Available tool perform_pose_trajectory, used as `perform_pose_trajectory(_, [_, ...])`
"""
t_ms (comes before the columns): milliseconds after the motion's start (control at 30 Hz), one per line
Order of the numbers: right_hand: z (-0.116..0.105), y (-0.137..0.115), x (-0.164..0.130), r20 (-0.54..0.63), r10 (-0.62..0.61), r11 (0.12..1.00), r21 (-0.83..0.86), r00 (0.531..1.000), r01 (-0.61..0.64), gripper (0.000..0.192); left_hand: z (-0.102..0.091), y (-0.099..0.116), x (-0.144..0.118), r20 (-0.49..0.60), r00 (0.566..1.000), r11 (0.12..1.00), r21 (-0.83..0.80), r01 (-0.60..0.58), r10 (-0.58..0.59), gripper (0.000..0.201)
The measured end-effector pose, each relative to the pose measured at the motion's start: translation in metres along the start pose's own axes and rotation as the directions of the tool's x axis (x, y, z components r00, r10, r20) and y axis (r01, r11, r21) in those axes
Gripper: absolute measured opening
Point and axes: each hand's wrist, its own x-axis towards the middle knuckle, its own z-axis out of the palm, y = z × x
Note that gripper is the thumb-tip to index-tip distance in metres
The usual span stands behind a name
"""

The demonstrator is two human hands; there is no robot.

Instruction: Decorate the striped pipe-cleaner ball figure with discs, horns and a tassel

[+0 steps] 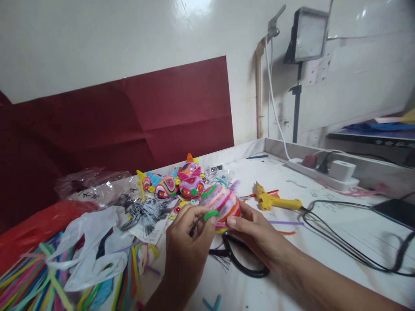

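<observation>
Striped ball-shaped piece (222, 201), fuzzy, mostly pink, white and orange: one, held above the surface (269, 175) between two hands.
Right hand (256, 233): one; grip closed round the piece's side, thumb on the near face.
Left hand (186, 233): one; grip pinching one green loop (211, 214) between thumb and fingers, just in front of the piece.
Black loop handle (254, 273): one, beneath the hands.
Colourful figures (191, 185): at least four, grouped behind the piece.
Yellow glue gun (279, 203): one, corded, lying right of the piece; no brand legible.
Short blue strips (216, 302): two, at the near edge of view.
Bags: one white (94, 246), one red (48, 220), one clear (106, 185) with dark characters, too small to read.
Coloured strips (26, 280): many, uncountable.
Power strip (340, 183): one, bearing one white charger (342, 170).
Lamp (311, 34): one, on a stand.
Dark box (372, 138): one, far right; white characters, blurred.
</observation>
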Motion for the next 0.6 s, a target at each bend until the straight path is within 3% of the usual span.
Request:
perform_pose_trajectory(233, [-0.001, 0.004, -0.001, -0.065, 0.024, 0.999, -0.026, 0.998, -0.025, 0.062, 0.003, -0.004, 0.000, 0.007, 0.999, 0.997, -0.053, 0.050, -0.050, 0.005])
perform_pose_trajectory(600, [-0.004, 0.009, 0.000, -0.154, 0.065, 0.990, -0.117, 0.986, -0.084, 0.059, 0.002, -0.020, 0.003, 0.063, 0.998, 0.999, 0.028, 0.018, -0.019, 0.010])
